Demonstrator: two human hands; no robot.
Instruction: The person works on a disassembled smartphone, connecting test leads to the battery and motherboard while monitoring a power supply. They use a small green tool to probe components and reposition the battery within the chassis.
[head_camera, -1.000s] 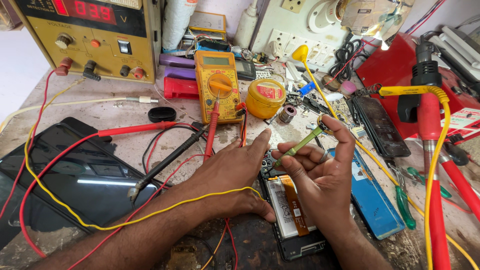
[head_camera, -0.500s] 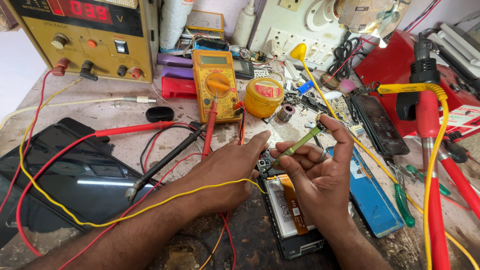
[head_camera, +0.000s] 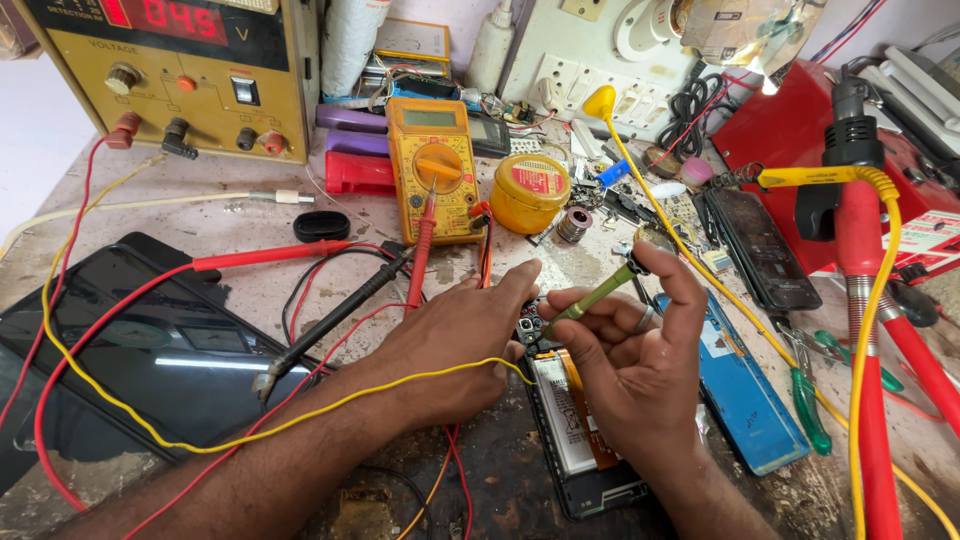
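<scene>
A scuffed, stained grey table (head_camera: 250, 215) in a cramped repair shop, w/ a white socket board (head_camera: 590, 60) along the back wall. Crowding the work: a yellow bench power supply (head_camera: 170, 75) w/ red digits at rear left, a yellow multimeter (head_camera: 432, 165) w/ red and black probe leads trailing fwd, a round yellow tin (head_camera: 530, 192), a glossy dark tablet (head_camera: 110, 350) at left, a blue phone panel (head_camera: 735, 385) and red-handled tools at right. A thin yellow wire (head_camera: 300, 420) drapes across the left forearm. Centre: an opened phone (head_camera: 570, 430), back off, silver battery and orange flex strip exposed, lies flat on the table. Left hand (head_camera: 450, 350) rests on its upper edge, fingers spread. Right hand (head_camera: 630, 365) has fingers clamped on a slim green screwdriver (head_camera: 590, 297), tip at the phone's camera corner.
</scene>
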